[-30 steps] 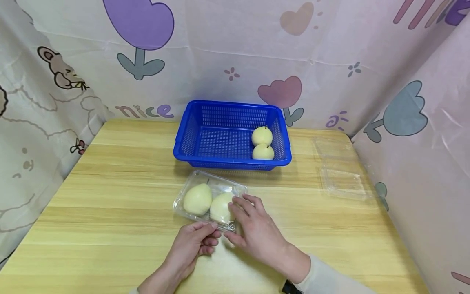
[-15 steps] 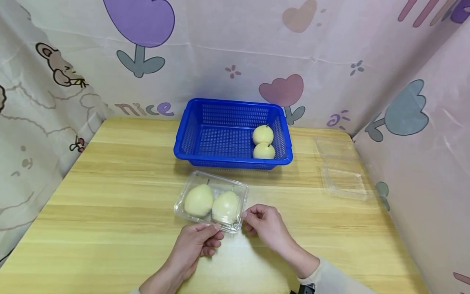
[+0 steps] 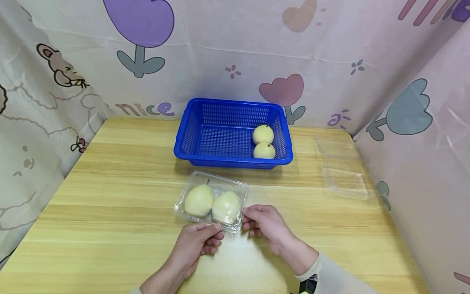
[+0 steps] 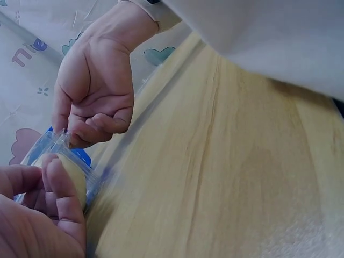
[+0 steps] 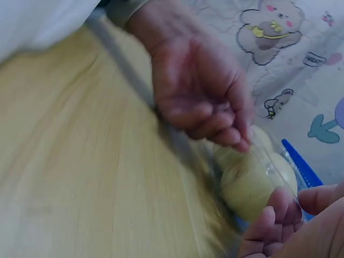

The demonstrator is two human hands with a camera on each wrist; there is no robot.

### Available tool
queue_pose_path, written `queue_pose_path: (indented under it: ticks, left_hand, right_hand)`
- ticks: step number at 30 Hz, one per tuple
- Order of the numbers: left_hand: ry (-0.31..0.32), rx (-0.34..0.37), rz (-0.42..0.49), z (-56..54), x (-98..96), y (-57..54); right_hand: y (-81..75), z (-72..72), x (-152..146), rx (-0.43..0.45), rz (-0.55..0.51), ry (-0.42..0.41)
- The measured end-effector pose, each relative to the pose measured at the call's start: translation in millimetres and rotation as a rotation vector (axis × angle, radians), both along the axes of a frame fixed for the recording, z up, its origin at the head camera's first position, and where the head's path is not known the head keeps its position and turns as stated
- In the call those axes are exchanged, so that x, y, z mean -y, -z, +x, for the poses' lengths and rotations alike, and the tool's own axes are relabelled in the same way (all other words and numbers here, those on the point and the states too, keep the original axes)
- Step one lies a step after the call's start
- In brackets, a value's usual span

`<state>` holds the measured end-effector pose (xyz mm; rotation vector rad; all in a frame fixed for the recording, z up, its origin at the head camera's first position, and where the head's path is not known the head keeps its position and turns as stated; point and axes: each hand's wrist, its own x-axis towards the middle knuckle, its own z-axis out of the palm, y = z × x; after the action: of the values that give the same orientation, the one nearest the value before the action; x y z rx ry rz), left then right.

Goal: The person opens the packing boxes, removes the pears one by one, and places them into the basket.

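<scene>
Left hand [image 3: 194, 245] pinches the near edge of a clear plastic box [image 3: 220, 183], thumb on top; right hand [image 3: 266, 224] pinches its right side by the near corner. Head view gives the backs of both; the wrist views give the palm sides, other fingers curled in. Right wrist view also has a printed bear with a yellow strap, outside the head view. Only the head view takes in the whole box: on the bench [image 3: 110, 228], just in front of the blue basket [image 3: 231, 159], slightly askew, lid over two pale yellow-green pears side by side, left pear [image 3: 198, 201] with a dark stem, right pear [image 3: 225, 207] under glare. Cannot tell if latched. Two more pears [image 3: 263, 143] at the basket's right end. Farther right, another clear box [image 3: 345, 179], lying open. Printed cloth [image 3: 205, 69] behind.
</scene>
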<state>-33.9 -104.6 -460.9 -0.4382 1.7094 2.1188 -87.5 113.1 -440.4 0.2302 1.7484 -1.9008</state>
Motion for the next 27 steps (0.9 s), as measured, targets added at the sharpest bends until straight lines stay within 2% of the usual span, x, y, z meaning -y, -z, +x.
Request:
queue_pose_path:
  ticks: [3,6,10,16,22,27]
  left_hand:
    - [-0.006,0.008,0.016,0.5,0.3,0.2]
    - [-0.003,0.018,0.050,1.2,0.9,0.3]
    - [0.003,0.028,0.109,2.4,1.4,-0.3]
    - [-0.023,0.039,0.180,1.6,-1.2,-1.6]
    - [-0.058,0.017,0.176,2.0,-3.9,0.8]
    - [-0.060,-0.004,0.156,2.8,-7.1,2.9]
  right_hand:
    - [0.5,-0.6,0.2,0.066,-0.052,-0.005]
    - [1.9,-1.6,0.5,0.095,-0.080,-0.006]
    - [3.3,-4.2,2.4,0.098,-0.070,0.004]
    - [0.3,-8.5,8.3,0.060,-0.031,0.037]
    - [-1.8,-11.9,13.1,0.044,0.008,0.048]
    - [-6.0,-12.2,14.5,0.054,0.031,0.051]
